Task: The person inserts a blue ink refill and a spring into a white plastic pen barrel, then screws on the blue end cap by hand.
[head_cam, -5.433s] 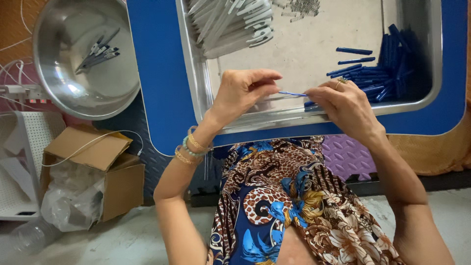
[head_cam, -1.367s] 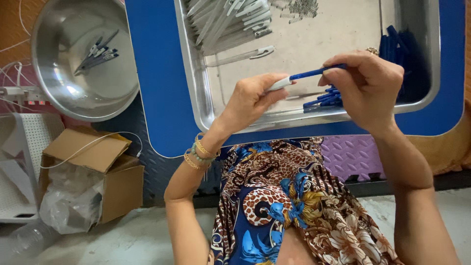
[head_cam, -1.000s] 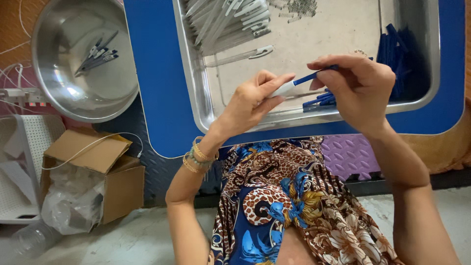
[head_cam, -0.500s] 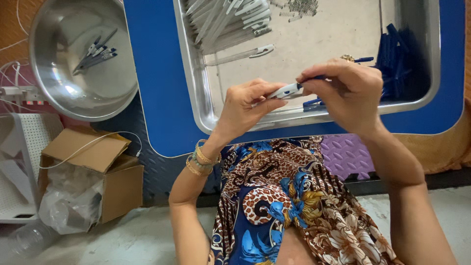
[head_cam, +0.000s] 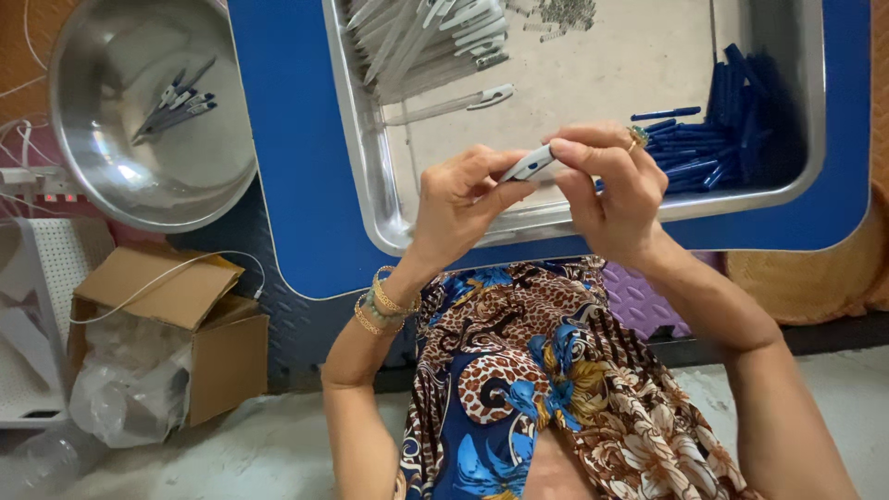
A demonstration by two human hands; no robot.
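1. Tray (head_cam: 375,185): sheet metal, dull brushed finish, scuffed floor.
2. Bowl (head_cam: 83,176): polished metal, shiny w/ glare.
3. Table top (head_cam: 287,139): blue, smooth, matt.
4. Pen body (head_cam: 528,167) betw. both hands: white plastic, glossy.
5. Blue pieces (head_cam: 704,139): plastic, slight sheen.
6. Box (head_cam: 199,333): brown cardboard, matt.
7. Bangles (head_cam: 384,301): shiny metal.
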